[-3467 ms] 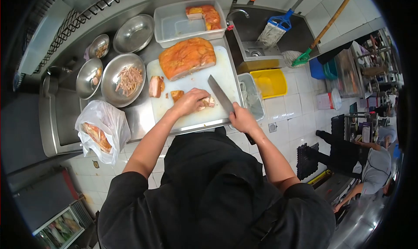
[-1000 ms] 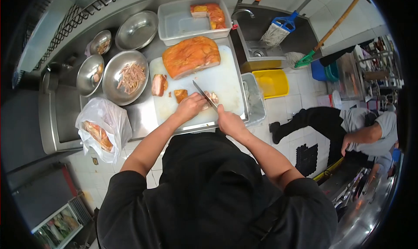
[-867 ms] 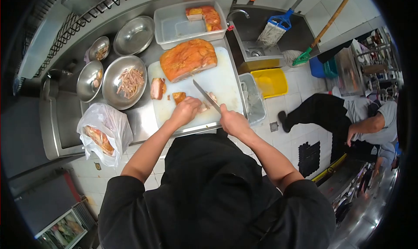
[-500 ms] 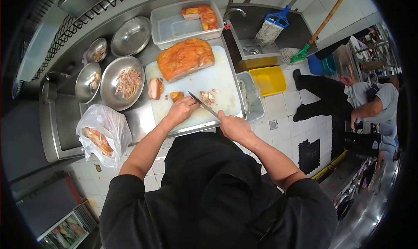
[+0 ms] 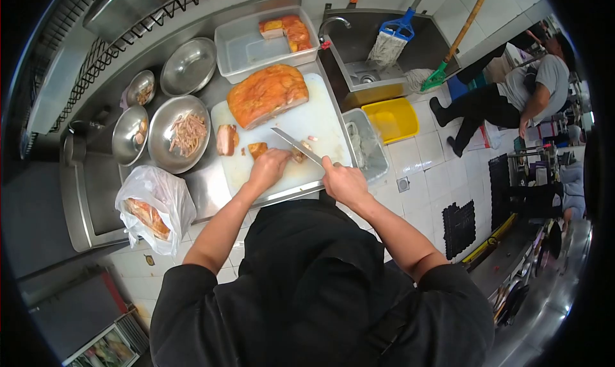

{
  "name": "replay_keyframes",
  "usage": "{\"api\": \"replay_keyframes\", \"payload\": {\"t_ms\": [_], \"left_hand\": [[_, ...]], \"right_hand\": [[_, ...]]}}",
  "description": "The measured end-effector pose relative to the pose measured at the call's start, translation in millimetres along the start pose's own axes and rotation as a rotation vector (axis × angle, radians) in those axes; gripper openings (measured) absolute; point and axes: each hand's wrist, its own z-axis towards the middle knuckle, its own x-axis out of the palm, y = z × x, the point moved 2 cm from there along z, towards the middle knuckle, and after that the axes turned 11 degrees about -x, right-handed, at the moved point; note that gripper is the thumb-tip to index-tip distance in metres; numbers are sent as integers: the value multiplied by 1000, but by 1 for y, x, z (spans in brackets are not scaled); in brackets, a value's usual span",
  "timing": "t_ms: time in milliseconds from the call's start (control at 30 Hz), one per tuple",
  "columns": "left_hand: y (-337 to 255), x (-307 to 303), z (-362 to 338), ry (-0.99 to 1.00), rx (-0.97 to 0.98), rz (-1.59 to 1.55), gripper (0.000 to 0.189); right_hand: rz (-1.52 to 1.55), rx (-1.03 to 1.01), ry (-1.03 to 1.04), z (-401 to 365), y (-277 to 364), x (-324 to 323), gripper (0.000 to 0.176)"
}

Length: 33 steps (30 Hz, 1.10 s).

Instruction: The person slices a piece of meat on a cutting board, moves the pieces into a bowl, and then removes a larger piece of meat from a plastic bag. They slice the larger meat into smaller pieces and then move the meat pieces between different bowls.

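My right hand (image 5: 344,182) grips the handle of a kitchen knife (image 5: 296,145), its blade pointing up and left over the white cutting board (image 5: 333,130). Curled fingers of my left hand (image 5: 269,168) rest at the board beside small cut meat pieces (image 5: 299,154), partly under the blade; what they pinch is hidden. A small browned meat chunk (image 5: 257,150) lies just above that hand. Further left is a thicker slice of roast meat (image 5: 226,140). A large slab of roast meat with orange-brown skin (image 5: 268,94) sits at the board's far side.
A steel bowl (image 5: 206,120) of meat strips and several other bowls stand left. A plastic bag (image 5: 182,203) holds more meat. A clear tub (image 5: 240,53) with meat pieces stands behind. Right are a sink (image 5: 349,50), yellow basin (image 5: 410,120), mops and a person (image 5: 535,91).
My left hand has moved slightly right toward the cut pieces. The knife has shifted a little left and up. The person at right has changed position, and the camera view has shifted slightly.
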Motion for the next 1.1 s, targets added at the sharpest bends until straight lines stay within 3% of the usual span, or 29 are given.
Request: {"api": "replay_keyframes", "payload": {"t_ms": [67,233,367,433,467,567,800,867,900,967,1100], "left_hand": [[-15,-11,-5,-33,-38,-1,17],[-75,-57,11,-85,211,94,21],[-47,-50,19,20,204,53,26],[-26,-42,26,319,32,28,49],[-22,-40,32,323,32,28,49],[-14,-28,57,458,134,107,85],[-7,14,82,552,347,39,58],[-6,20,62,302,213,-102,43],[-10,25,49,305,215,-101,43],[-18,30,30,60,-11,-170,34],[-27,41,15,-39,-146,-158,29]], "right_hand": [[-19,8,-30,1,-5,7,24],[-23,-10,-123,-5,-3,11,22],[84,94,-115,-8,-14,8,24],[172,265,-109,-11,-33,8,26],[175,267,-108,-12,-40,8,26],[245,291,-194,-16,-58,4,25],[312,329,-200,-29,-52,11,23],[331,321,-195,-32,-49,16,23],[334,323,-197,-33,-47,19,23],[354,321,-177,-32,-43,24,22],[351,312,-150,-28,-30,13,22]]}}
